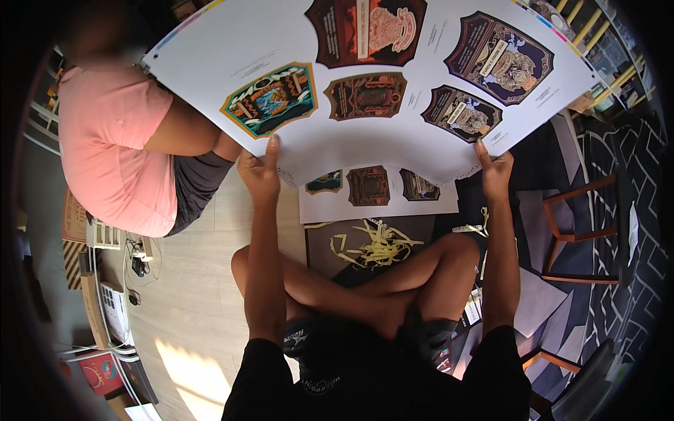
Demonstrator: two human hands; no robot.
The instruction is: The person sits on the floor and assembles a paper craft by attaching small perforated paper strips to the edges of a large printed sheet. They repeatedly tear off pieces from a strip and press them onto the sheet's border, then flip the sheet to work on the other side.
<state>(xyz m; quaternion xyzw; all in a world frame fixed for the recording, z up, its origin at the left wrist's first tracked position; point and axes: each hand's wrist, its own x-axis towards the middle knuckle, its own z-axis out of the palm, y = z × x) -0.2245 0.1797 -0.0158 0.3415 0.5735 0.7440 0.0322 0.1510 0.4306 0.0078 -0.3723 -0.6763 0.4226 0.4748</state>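
I hold up a large white printed sheet covered with several ornate shield-shaped label designs. My left hand grips its near edge at the left, thumb on top. My right hand grips the same edge at the right. Below it, on the floor, lies another white sheet with three smaller label prints. A pile of yellow paper strips sits on a dark mat just beyond my crossed legs.
A person in a pink shirt and grey shorts sits at the left, close to the sheet's left corner. Wooden chairs stand at the right. Books, boxes and cables line the wooden floor at the left.
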